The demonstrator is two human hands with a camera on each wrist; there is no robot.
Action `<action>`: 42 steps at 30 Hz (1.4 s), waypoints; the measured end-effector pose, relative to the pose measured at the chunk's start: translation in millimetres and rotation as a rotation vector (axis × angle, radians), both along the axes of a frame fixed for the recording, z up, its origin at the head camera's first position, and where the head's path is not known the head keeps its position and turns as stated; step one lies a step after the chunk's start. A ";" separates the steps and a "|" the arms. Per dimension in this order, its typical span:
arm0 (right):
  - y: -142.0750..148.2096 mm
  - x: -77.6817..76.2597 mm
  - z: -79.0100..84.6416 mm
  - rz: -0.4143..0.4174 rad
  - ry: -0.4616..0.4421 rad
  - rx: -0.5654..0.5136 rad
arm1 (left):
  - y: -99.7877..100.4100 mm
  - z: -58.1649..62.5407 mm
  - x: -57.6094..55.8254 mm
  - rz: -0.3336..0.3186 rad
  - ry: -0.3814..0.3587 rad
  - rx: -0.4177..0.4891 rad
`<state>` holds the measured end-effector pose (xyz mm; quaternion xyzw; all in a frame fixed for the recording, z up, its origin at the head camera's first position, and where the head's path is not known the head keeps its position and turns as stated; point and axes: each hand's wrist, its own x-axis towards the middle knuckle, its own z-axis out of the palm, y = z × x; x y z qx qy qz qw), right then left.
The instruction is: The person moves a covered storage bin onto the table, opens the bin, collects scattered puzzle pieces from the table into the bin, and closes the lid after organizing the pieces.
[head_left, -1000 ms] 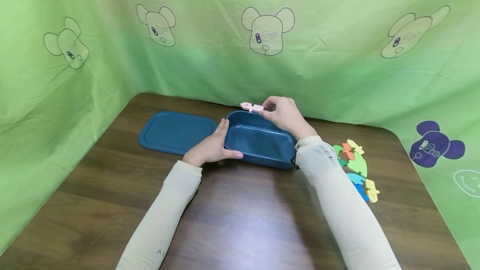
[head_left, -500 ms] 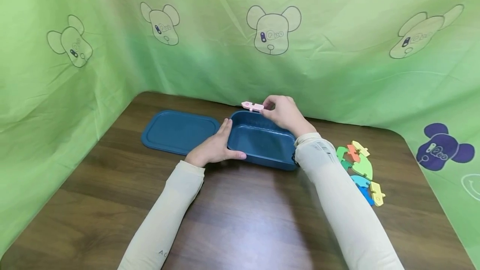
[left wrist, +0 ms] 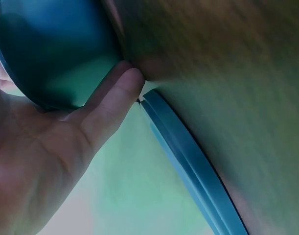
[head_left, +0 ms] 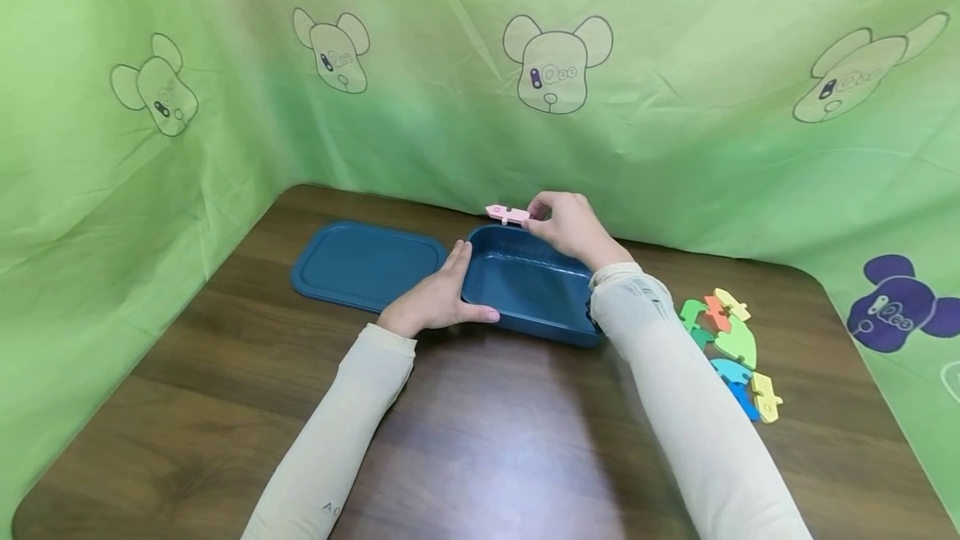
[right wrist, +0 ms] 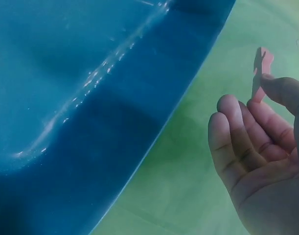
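Note:
In the head view a blue plastic box (head_left: 531,288) stands lidless at the middle of the table. My left hand (head_left: 435,297) lies against its left end, fingers straight along the wall and thumb at the front side. The left wrist view has those fingers (left wrist: 112,105) flat on the box wall. Beyond the far rim, my right hand (head_left: 573,230) pinches a flat pink toy piece (head_left: 507,214), pointed at one end and notched, between thumb and index finger. The pink piece (right wrist: 261,68) sticks up from the fingertips in the right wrist view, the other fingers bent loosely.
A blue lid (head_left: 367,265) lies flat left of the box. Several notched pieces, among them a yellow piece (head_left: 766,397), a light green piece (head_left: 737,344) and an orange piece (head_left: 717,313), lie on the right of the wooden table (head_left: 480,440). Green printed cloth (head_left: 420,107) hangs behind.
The head view has shifted a little, so most things appear slightly farther right. Both hands keep their places, left at the box and right pinching the pink piece.

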<state>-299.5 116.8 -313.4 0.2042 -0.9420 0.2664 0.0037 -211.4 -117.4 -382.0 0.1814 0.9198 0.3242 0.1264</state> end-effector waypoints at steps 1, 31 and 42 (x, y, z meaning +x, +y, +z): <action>0.7 -1.1 -0.8 0.004 -0.005 0.002 | 0.5 0.1 0.3 0.000 0.001 -0.002; -6.9 -7.9 -36.1 0.156 -0.166 0.345 | 0.5 -2.9 -2.0 0.016 0.001 -0.007; 4.5 -1.3 -6.1 0.083 -0.065 0.233 | 0.8 -2.2 -0.3 0.025 -0.006 -0.005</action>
